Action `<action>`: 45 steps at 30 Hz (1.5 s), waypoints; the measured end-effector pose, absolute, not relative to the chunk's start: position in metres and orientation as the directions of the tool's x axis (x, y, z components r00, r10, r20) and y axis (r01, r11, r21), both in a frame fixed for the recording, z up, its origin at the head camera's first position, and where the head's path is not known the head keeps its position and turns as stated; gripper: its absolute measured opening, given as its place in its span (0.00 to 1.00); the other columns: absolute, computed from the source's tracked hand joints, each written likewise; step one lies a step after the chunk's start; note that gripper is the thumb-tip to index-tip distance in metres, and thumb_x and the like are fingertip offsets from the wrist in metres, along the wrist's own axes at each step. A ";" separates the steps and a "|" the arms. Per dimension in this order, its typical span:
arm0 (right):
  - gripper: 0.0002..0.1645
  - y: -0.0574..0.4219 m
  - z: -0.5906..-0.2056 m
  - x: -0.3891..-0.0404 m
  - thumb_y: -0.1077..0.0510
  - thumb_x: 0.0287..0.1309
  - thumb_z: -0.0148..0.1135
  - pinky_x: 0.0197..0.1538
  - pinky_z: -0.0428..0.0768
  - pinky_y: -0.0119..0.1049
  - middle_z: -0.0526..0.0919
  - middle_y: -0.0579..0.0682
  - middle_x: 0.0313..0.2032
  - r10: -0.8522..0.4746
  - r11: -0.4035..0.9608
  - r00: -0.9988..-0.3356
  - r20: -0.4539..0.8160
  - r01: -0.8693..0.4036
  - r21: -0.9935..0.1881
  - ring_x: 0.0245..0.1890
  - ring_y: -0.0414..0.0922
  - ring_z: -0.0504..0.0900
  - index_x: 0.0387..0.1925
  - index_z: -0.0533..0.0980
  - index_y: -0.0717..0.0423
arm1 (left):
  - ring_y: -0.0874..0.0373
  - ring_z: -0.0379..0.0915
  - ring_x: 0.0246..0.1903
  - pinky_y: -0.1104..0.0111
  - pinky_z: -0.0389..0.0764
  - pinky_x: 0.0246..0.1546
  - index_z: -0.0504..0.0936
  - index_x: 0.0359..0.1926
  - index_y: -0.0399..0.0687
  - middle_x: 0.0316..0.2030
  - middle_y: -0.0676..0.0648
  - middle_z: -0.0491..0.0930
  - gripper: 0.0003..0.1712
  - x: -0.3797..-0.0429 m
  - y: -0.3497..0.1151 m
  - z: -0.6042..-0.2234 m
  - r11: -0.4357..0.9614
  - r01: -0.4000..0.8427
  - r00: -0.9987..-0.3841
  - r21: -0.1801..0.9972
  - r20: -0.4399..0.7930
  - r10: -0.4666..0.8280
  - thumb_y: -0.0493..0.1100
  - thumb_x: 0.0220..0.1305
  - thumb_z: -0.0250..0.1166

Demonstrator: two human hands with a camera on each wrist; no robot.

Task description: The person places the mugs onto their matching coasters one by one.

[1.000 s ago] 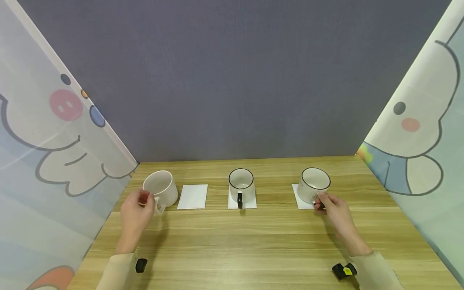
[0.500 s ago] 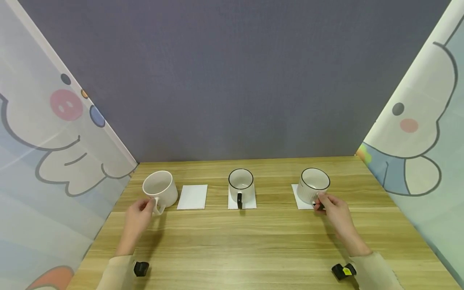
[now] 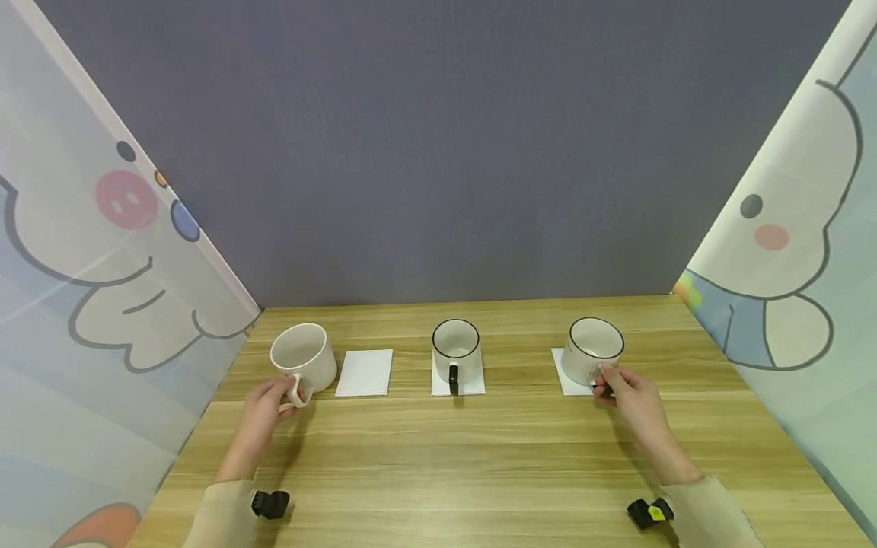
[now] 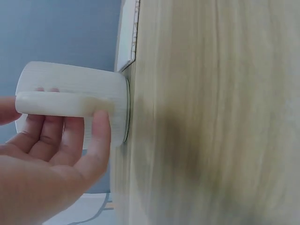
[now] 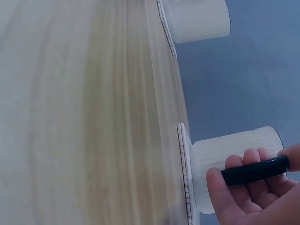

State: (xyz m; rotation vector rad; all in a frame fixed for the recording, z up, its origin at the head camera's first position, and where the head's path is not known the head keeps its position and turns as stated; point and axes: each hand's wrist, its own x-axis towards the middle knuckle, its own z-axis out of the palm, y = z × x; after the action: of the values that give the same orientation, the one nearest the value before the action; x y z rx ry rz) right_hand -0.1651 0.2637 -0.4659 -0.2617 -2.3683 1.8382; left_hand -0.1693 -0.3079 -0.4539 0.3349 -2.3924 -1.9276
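Observation:
At the left of the head view stands an all-white mug (image 3: 315, 365), upright on the table. My left hand (image 3: 263, 407) is at its handle; in the left wrist view the fingers (image 4: 70, 136) curl behind the white handle (image 4: 56, 103) and the thumb lies at its upper end. At the right, a white mug with a dark rim (image 3: 591, 354) stands on a white square coaster (image 3: 572, 387). My right hand (image 3: 637, 403) grips its black handle (image 5: 255, 171), fingers curled behind it and thumb at the top.
A bare white coaster (image 3: 365, 373) lies just right of the all-white mug. In the middle, another dark-rimmed mug (image 3: 455, 346) sits on a coaster, its black handle toward me. A grey wall (image 3: 438, 152) rises behind the wooden table (image 3: 438, 464), with cartoon-printed panels on both sides.
My left hand has come from beside the all-white mug's handle to take hold of it. The right hand and all the mugs stay in place.

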 end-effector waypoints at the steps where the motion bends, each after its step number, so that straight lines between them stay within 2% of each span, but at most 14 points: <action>1: 0.29 0.264 -0.466 -0.165 0.49 0.79 0.49 0.40 0.86 0.35 0.80 0.51 0.33 0.218 0.242 -0.976 -0.004 0.058 -0.968 0.32 0.39 0.81 0.41 0.76 0.77 | 0.62 0.76 0.41 0.66 0.84 0.45 0.73 0.60 0.24 0.43 0.50 0.77 0.26 -0.170 -0.308 -0.454 0.185 -0.139 -0.976 0.973 -0.103 -0.192 0.47 0.81 0.49; 3: 0.29 0.264 -0.466 -0.165 0.49 0.79 0.49 0.40 0.86 0.35 0.80 0.50 0.32 0.223 0.244 -0.975 -0.007 0.063 -0.968 0.32 0.38 0.80 0.41 0.76 0.76 | 0.62 0.76 0.41 0.65 0.84 0.45 0.74 0.59 0.25 0.41 0.50 0.77 0.26 -0.171 -0.308 -0.455 0.157 -0.142 -0.978 0.977 -0.113 -0.177 0.48 0.81 0.49; 7: 0.29 0.264 -0.467 -0.165 0.48 0.78 0.50 0.40 0.86 0.34 0.81 0.49 0.32 0.226 0.236 -0.974 -0.013 0.068 -0.969 0.32 0.38 0.81 0.41 0.77 0.76 | 0.61 0.78 0.39 0.66 0.83 0.44 0.78 0.49 0.30 0.34 0.50 0.79 0.22 -0.173 -0.309 -0.457 0.115 -0.134 -0.980 0.984 -0.114 -0.160 0.48 0.81 0.50; 11: 0.27 0.265 -0.468 -0.167 0.50 0.78 0.50 0.40 0.86 0.35 0.81 0.48 0.31 0.223 0.214 -0.975 -0.022 0.071 -0.974 0.32 0.39 0.81 0.40 0.77 0.74 | 0.60 0.78 0.38 0.66 0.83 0.44 0.78 0.45 0.34 0.32 0.50 0.79 0.21 -0.175 -0.310 -0.458 0.137 -0.137 -0.981 0.981 -0.115 -0.157 0.49 0.81 0.49; 17: 0.26 0.264 -0.468 -0.165 0.51 0.78 0.51 0.39 0.86 0.34 0.82 0.48 0.31 0.211 0.187 -0.978 -0.001 0.041 -0.982 0.32 0.39 0.81 0.39 0.77 0.75 | 0.60 0.75 0.35 0.65 0.81 0.44 0.75 0.42 0.34 0.30 0.50 0.77 0.22 -0.176 -0.308 -0.458 0.191 -0.136 -0.982 0.972 -0.107 -0.153 0.49 0.82 0.46; 26: 0.23 0.260 -0.466 -0.158 0.56 0.77 0.53 0.44 0.86 0.35 0.83 0.51 0.37 0.185 0.237 -0.983 0.008 0.037 -0.971 0.37 0.37 0.84 0.49 0.74 0.79 | 0.61 0.74 0.34 0.69 0.81 0.42 0.76 0.38 0.33 0.29 0.50 0.76 0.22 -0.178 -0.306 -0.461 0.205 -0.113 -0.982 0.972 -0.077 -0.173 0.46 0.82 0.45; 30: 0.23 0.259 -0.462 -0.153 0.58 0.76 0.54 0.43 0.86 0.34 0.83 0.60 0.42 0.188 0.275 -0.982 -0.007 0.060 -0.960 0.36 0.35 0.84 0.54 0.72 0.80 | 0.60 0.74 0.34 0.69 0.80 0.43 0.76 0.35 0.36 0.29 0.49 0.76 0.22 -0.177 -0.304 -0.461 0.211 -0.118 -0.981 0.970 -0.081 -0.177 0.47 0.82 0.45; 35: 0.27 0.260 -0.459 -0.151 0.55 0.76 0.54 0.40 0.85 0.31 0.82 0.70 0.49 0.190 0.413 -0.982 -0.010 0.089 -0.906 0.35 0.37 0.84 0.59 0.72 0.78 | 0.60 0.73 0.34 0.69 0.80 0.43 0.75 0.33 0.37 0.29 0.49 0.75 0.23 -0.176 -0.301 -0.460 0.213 -0.117 -0.981 0.970 -0.079 -0.179 0.47 0.82 0.45; 38: 0.30 0.263 -0.456 -0.149 0.50 0.76 0.53 0.37 0.82 0.31 0.83 0.69 0.49 0.190 0.524 -0.982 -0.008 0.108 -0.845 0.37 0.44 0.84 0.59 0.73 0.75 | 0.60 0.73 0.34 0.70 0.79 0.43 0.75 0.33 0.37 0.28 0.49 0.75 0.23 -0.176 -0.301 -0.460 0.204 -0.121 -0.980 0.972 -0.084 -0.179 0.47 0.83 0.45; 42: 0.31 0.266 -0.450 -0.145 0.45 0.75 0.52 0.38 0.77 0.37 0.84 0.66 0.47 0.205 0.636 -0.978 0.028 0.112 -0.764 0.42 0.55 0.83 0.58 0.75 0.72 | 0.61 0.72 0.34 0.70 0.79 0.43 0.74 0.32 0.39 0.29 0.49 0.73 0.23 -0.177 -0.300 -0.460 0.190 -0.116 -0.982 0.975 -0.083 -0.170 0.47 0.83 0.44; 45: 0.30 0.266 -0.445 -0.144 0.46 0.74 0.54 0.38 0.76 0.40 0.85 0.65 0.45 0.214 0.686 -0.973 0.082 0.090 -0.722 0.43 0.57 0.83 0.56 0.76 0.71 | 0.60 0.72 0.34 0.69 0.79 0.43 0.73 0.32 0.39 0.29 0.49 0.73 0.23 -0.178 -0.301 -0.461 0.198 -0.111 -0.983 0.974 -0.078 -0.167 0.47 0.83 0.43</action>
State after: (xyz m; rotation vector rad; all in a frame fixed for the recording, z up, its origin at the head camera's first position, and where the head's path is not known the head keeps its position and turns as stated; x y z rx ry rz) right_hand -0.1438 0.2657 -0.4449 -0.2485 -2.7357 1.1599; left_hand -0.1775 -0.3006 -0.4613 0.2781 -2.3971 -1.9416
